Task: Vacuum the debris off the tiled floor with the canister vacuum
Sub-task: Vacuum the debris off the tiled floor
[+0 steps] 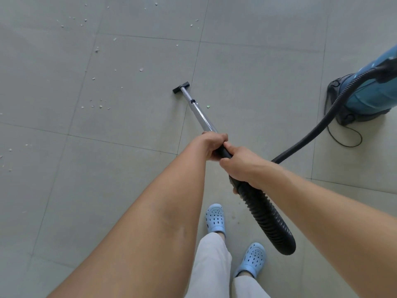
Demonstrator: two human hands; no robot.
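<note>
Gripping wand (198,114) both hands, long axis pointing forward-left, nozzle (181,87) on floor.

The vacuum (369,91) is a teal canister on a dark base, standing on the floor (247,82) at 3 o'clock. Its black ribbed hose (318,127) runs from the canister's top down toward centre, then loops low at 5 o'clock. The chrome wand (198,112) slants up toward 12 o'clock, ending in a small black nozzle (180,87) flat on a tile. Pale debris (96,104) lies scattered from 9 to 12 o'clock; one green fleck (208,106) sits just right of the wand.
</note>
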